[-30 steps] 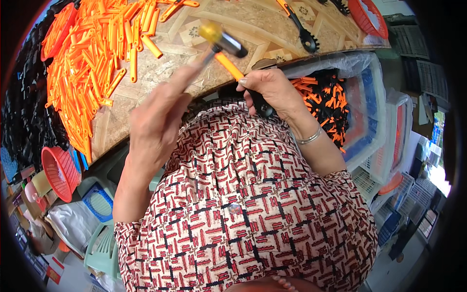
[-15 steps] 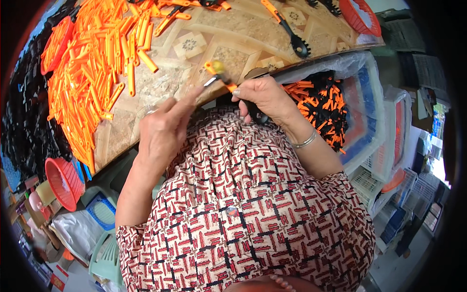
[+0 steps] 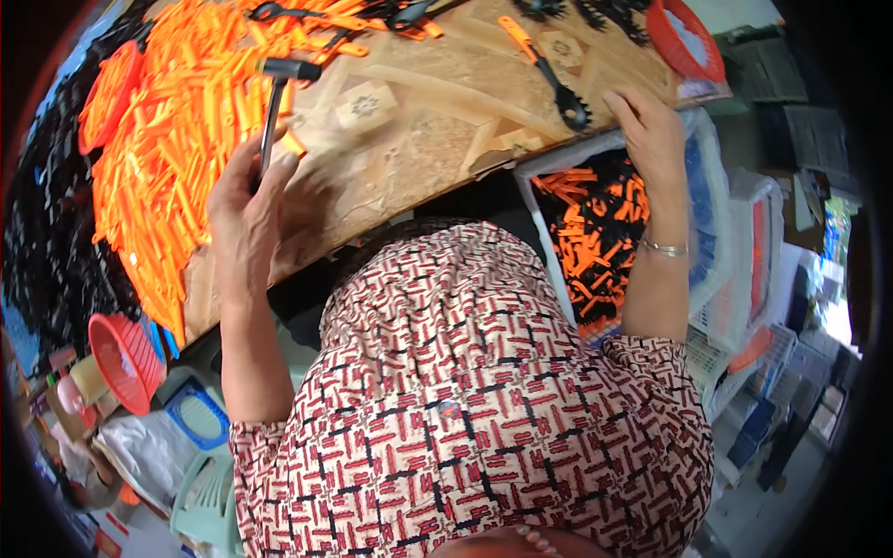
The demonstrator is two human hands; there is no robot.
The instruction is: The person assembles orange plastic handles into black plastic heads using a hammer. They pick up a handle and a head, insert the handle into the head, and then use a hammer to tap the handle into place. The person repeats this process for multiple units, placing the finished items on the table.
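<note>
My left hand is wrapped around the metal shaft of a small hammer with a black head, raised over the table by the orange pile. My right hand reaches over the table's right edge, fingers partly stretched and apart, with nothing visible in them. Close to its fingertips lies a black slotted spoon with an orange handle. The large heap of loose orange handles covers the left part of the table.
A plastic-lined crate below the table edge on the right holds orange-and-black utensils. Red baskets stand at the far right corner, on the left pile and lower left. Black pieces are heaped at far left.
The hammer in my left hand has swung up and left, away from the table edge. My right hand has moved right and away from my lap; the orange-handled black piece it held is gone from it.
</note>
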